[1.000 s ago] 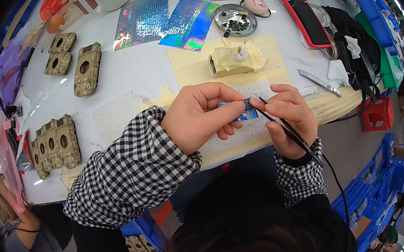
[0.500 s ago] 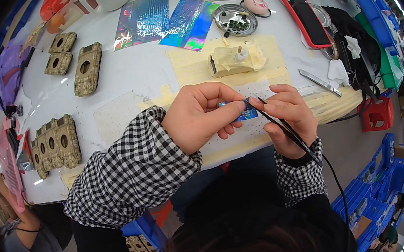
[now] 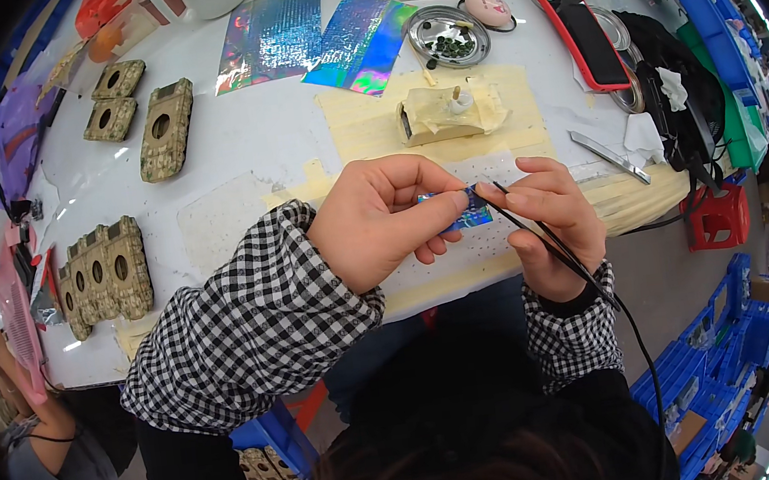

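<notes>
In my left hand [image 3: 382,221], thumb and forefinger pinch a small piece of blue iridescent film [image 3: 472,214]. Its left part is hidden by my fingers. The fingers of my right hand [image 3: 555,221] close on a slim, dark, tweezers-like tool [image 3: 530,226], with its front end at the film's upper edge. A black cord [image 3: 642,348] runs down beside my right wrist; whether it joins the tool I cannot tell. Both hands are held over the table's near edge. Beyond them a model hull covered in yellow masking tape [image 3: 451,113] stands on a taped patch.
Camouflage-painted model hulls [image 3: 104,272] lie on the left. Two shiny film sheets [image 3: 272,42] and a round metal dish [image 3: 449,37] with small dark parts lie at the back. A red-cased phone [image 3: 577,33] and a knife [image 3: 609,157] are on the right. Another person's arm [image 3: 39,412] shows at far left.
My right fingers and the dark tool have shifted slightly, and its two strands look farther apart. More of the blue film's face shows. My left hand keeps its pinch almost unmoved.
</notes>
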Demonstrator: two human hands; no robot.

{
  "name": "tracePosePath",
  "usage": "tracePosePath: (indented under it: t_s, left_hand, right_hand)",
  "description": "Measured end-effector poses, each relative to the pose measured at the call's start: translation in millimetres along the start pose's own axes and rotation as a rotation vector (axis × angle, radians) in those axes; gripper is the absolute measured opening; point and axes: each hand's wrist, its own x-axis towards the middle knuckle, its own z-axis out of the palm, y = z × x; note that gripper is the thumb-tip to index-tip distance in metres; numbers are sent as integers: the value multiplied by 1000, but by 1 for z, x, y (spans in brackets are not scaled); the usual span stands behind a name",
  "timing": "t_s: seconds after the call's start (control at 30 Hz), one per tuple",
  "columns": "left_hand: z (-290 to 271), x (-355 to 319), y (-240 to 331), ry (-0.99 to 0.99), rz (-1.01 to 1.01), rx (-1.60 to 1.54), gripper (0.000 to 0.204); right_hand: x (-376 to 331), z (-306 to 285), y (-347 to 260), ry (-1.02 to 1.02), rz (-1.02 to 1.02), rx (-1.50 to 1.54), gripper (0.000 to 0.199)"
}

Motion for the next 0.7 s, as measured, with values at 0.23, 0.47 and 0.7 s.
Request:
tracePosePath:
  t_s: [0.23,0.47,0.7]
  left_hand:
    - [0,0,1,27,-12,14,19]
    - [0,0,1,34,-12,0,18]
    - [-1,0,0,32,-12,-10,18]
  right_hand:
    - [0,-3,0,-5,-11,-11,38]
    - [11,-8,-14,-99,-37,-183,37]
    - [12,-7,-14,-91,-81,-236,34]
